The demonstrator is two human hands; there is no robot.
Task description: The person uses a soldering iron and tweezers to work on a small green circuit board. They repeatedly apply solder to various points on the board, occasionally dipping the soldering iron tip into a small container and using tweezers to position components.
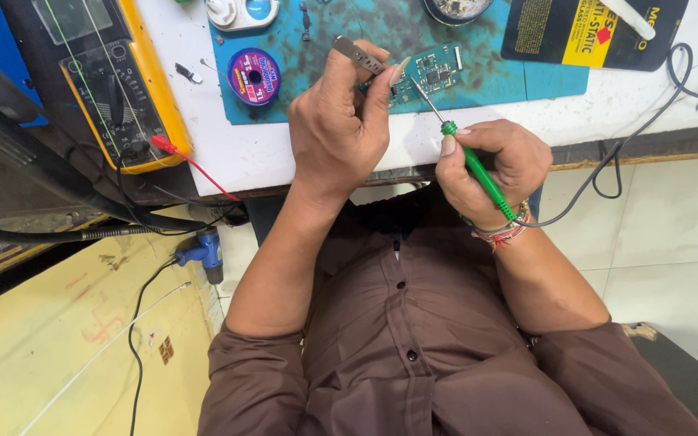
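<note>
You've got a yellow multimeter [115, 81] off to the side with a red probe lead [191, 165] trailing off the bench edge. A purple solder-wick spool [254, 76] sits on the teal mat [527, 77], a black and yellow anti-static pouch [583, 32] overlaps its far corner, and a blue tool [203, 253] hangs below the table.

single head view, looking steeply down, close over workbench [284, 153]

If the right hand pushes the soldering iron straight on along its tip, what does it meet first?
Most likely the small green circuit board on the teal mat. The right hand points the soldering iron up-left at the board's near edge, beside the tweezers in the left hand. Depth is hard to judge.
</note>
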